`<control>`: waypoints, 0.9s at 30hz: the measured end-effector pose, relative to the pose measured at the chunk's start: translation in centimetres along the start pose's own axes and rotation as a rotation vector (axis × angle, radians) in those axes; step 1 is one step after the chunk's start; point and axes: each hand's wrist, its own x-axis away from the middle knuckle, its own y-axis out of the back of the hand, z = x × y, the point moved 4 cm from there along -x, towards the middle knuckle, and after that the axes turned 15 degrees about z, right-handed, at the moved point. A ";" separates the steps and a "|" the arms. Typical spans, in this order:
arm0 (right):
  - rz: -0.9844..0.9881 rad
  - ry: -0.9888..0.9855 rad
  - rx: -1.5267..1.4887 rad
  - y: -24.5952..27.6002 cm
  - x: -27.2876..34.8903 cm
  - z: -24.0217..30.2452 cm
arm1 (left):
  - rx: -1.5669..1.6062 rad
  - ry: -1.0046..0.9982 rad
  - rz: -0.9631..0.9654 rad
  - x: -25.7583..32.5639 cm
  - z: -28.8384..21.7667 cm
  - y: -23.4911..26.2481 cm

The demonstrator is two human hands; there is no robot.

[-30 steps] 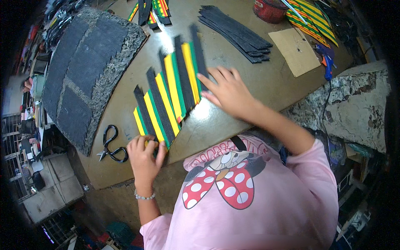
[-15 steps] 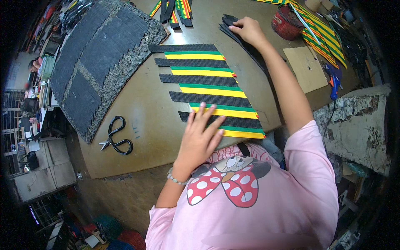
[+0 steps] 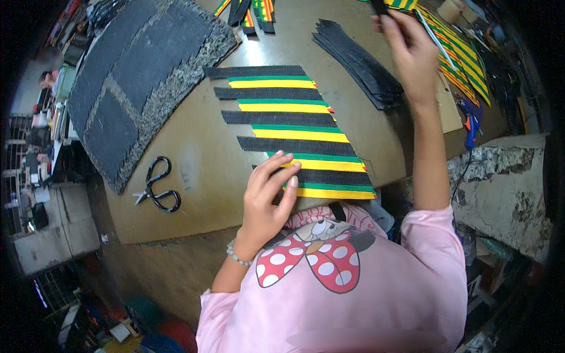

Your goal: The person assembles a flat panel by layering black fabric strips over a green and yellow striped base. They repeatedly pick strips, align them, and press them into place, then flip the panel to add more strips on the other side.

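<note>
My left hand (image 3: pixel 268 197) lies palm down, fingers spread and stretched forward, wrist bent, with a bead bracelet at the wrist and the forearm rising from the lower edge. My right arm reaches far forward, nearly straight, pink sleeve at the shoulder. My right hand (image 3: pixel 409 50) is raised, fingers pinched together.
</note>
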 end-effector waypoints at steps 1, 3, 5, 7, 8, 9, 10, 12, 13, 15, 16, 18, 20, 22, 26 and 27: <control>-0.030 0.172 0.278 1.0 1.5 4.1 | 0.167 0.067 -0.028 -0.1 -0.1 0.1; 0.033 0.442 0.545 0.1 5.2 10.8 | 0.630 0.065 0.008 -0.5 -0.5 -0.4; 0.339 0.464 0.483 -2.0 8.7 14.7 | 1.145 -0.002 0.017 -0.7 -1.1 -1.3; 0.613 0.290 0.303 -4.5 11.6 15.9 | 1.198 0.052 0.017 -0.4 -1.3 -1.6; 0.645 0.235 0.196 -5.4 12.5 16.0 | 1.229 0.128 0.022 0.0 -1.1 -1.6; 0.695 0.175 0.141 -5.5 13.0 15.4 | 1.239 0.157 0.029 0.3 -1.1 -2.0; 0.725 0.155 0.095 -5.6 13.5 15.1 | 1.256 0.180 0.016 0.8 -1.1 -2.2; 0.757 0.117 0.018 -5.7 14.2 14.7 | 1.201 0.280 0.078 2.0 -0.8 -2.4; 0.763 0.103 -0.009 -5.7 14.4 14.7 | 1.129 0.351 0.149 2.8 -0.5 -2.2; 0.807 0.017 -0.139 -5.6 14.8 14.6 | 1.044 0.447 0.168 4.0 0.3 -2.2; 0.841 -0.059 -0.245 -5.7 15.0 14.5 | 1.004 0.362 0.163 4.3 0.3 -2.1; 0.919 -0.179 -0.412 -6.1 15.4 14.2 | 0.957 0.229 0.218 5.1 0.4 -1.5; 1.000 -0.270 -0.546 -6.8 15.7 13.6 | 0.808 0.194 0.204 5.7 0.6 -1.2; 1.078 -0.327 -0.652 -7.7 16.1 12.8 | 0.680 0.128 0.221 6.0 0.6 -0.8; 1.159 -0.549 -0.898 -8.9 16.7 11.4 | 0.639 0.188 0.283 6.0 0.7 -0.5; 1.196 -0.642 -0.934 -9.0 16.9 11.1 | 0.611 0.223 0.300 6.0 0.7 -0.4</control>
